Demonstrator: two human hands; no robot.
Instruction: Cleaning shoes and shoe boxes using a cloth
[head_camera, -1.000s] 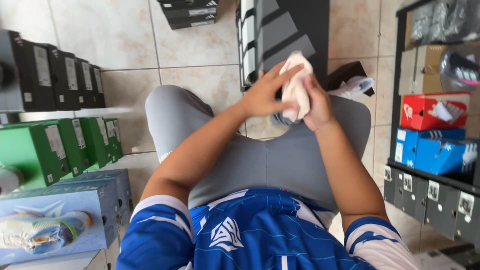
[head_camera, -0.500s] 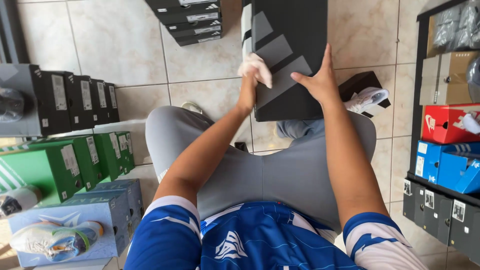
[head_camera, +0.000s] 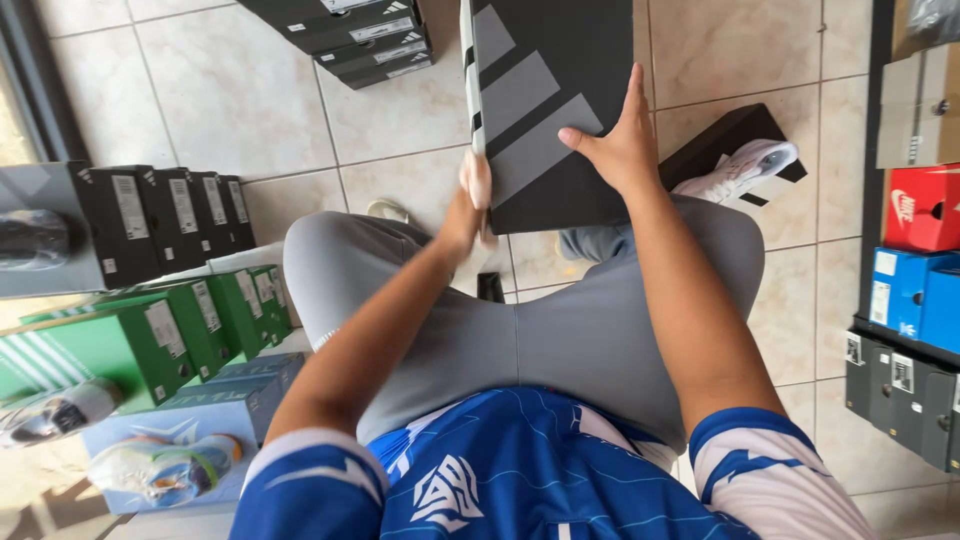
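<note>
Head view shows my right hand (head_camera: 622, 150) pressed flat on the dark shoe box (head_camera: 560, 100) above my knees, my left hand (head_camera: 470, 205) clamping a white cloth (head_camera: 476, 176) against its edge, so I judge wiping continues with steady pressure.

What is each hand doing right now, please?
Left hand: closed on a white cloth, against the black box.
Right hand: open, flat on the black box.

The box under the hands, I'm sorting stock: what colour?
Black box with grey stripes, head view.

blk shoebox (head_camera: 560, 110) w/ grey stripes | shirt (head_camera: 520, 470) blue/white | green boxes (head_camera: 150, 330) | red box (head_camera: 920, 205)
</note>
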